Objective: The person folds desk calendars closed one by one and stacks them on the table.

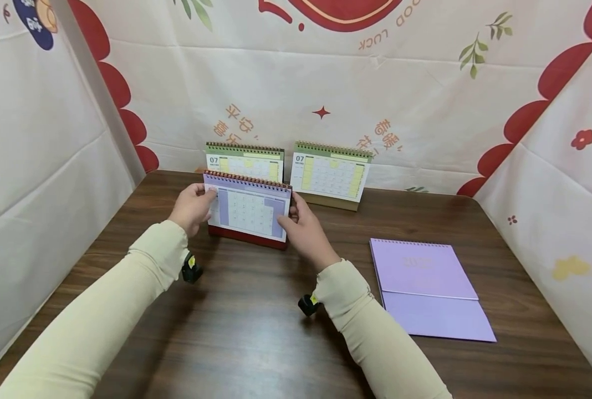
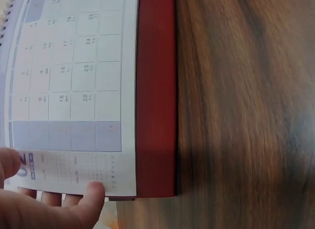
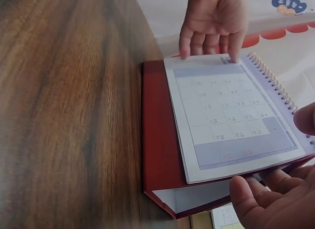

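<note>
Red calendar (image 1: 248, 213): upright towards the far left of the table (image 1: 241, 343), between 2 hands, in front of the left green calendar; whether its base touches the wood is hard to tell.
Page: lilac and white, coil along the top, red stand below.
Left hand (image 1: 191, 210): holds the red calendar by its left edge, thumb on the page, other fingers at that edge.
Right hand (image 1: 310, 230): grips the right edge, fingers bent about that side.
Left green calendar (image 1: 246, 159): upright, marked 07, its lower part hidden by the red one.
Right green calendar (image 1: 331, 174): upright, also 07, beside the left one.
Purple calendar (image 1: 425, 288): lying flat on the right, well apart from the other 3, coil at the far end.
Sleeves (image 1: 106, 310): pale, 1 on each arm.
Cloth (image 1: 286, 83): white, printed with red shapes and leaves, behind the table.
</note>
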Demonstrator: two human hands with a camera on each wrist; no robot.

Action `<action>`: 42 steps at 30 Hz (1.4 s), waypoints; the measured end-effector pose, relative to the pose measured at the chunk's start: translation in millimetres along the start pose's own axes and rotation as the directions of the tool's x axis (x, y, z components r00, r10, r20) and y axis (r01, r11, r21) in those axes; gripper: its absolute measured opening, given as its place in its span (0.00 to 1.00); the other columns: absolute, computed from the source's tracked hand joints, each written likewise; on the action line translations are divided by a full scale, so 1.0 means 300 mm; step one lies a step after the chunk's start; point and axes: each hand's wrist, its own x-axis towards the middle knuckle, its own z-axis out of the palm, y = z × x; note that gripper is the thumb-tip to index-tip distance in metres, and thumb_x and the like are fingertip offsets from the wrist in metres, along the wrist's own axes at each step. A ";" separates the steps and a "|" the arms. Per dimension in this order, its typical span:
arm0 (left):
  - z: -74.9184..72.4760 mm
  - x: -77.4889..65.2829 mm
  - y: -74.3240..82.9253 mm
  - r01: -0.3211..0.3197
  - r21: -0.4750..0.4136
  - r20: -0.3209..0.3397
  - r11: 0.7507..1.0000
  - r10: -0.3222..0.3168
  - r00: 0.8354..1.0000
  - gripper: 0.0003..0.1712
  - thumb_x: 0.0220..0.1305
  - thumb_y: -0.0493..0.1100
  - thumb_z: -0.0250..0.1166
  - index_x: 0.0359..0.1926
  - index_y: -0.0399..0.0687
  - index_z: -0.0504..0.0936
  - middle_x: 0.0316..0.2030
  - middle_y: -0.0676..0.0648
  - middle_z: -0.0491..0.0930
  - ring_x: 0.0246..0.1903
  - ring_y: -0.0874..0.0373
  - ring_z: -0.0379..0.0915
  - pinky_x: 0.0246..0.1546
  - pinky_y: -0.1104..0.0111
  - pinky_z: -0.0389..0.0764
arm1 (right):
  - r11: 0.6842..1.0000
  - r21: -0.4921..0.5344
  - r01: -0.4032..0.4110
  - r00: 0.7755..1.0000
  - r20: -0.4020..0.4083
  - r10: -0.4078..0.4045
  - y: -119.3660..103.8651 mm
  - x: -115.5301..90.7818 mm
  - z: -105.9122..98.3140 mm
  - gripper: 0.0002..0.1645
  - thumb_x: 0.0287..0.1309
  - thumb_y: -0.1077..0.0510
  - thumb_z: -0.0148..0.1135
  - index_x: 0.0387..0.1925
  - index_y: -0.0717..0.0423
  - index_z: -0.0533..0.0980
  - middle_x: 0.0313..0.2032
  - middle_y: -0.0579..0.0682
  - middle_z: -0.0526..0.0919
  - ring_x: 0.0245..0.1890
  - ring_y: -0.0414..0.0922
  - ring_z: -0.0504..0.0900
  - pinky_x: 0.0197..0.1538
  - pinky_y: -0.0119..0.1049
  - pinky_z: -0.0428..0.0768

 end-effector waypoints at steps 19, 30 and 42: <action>0.043 0.035 -0.020 0.034 0.014 0.110 0.999 -0.035 0.993 0.26 0.77 0.44 0.52 0.71 0.41 0.63 0.62 0.39 0.67 0.60 0.47 0.65 0.62 0.52 0.67 | 0.994 0.109 -0.022 0.998 -0.056 0.028 0.007 -0.086 -0.005 0.41 0.69 0.55 0.57 0.77 0.50 0.52 0.59 0.55 0.76 0.58 0.48 0.76 0.60 0.48 0.73; 0.041 0.054 -0.019 -0.001 0.078 0.108 0.997 -0.007 0.994 0.27 0.78 0.46 0.52 0.72 0.44 0.62 0.62 0.40 0.68 0.58 0.48 0.65 0.59 0.55 0.69 | 0.989 0.147 0.012 0.994 -0.105 0.004 0.012 -0.091 0.040 0.41 0.67 0.61 0.56 0.77 0.52 0.52 0.58 0.54 0.78 0.54 0.47 0.79 0.57 0.46 0.76; 0.029 0.095 -0.023 -0.024 0.096 0.150 0.995 0.010 0.989 0.28 0.78 0.46 0.51 0.73 0.42 0.61 0.64 0.39 0.65 0.57 0.48 0.64 0.59 0.55 0.69 | 0.984 0.176 0.007 0.985 -0.170 0.024 -0.003 -0.103 0.067 0.39 0.66 0.61 0.55 0.75 0.52 0.55 0.56 0.54 0.79 0.52 0.47 0.79 0.54 0.45 0.77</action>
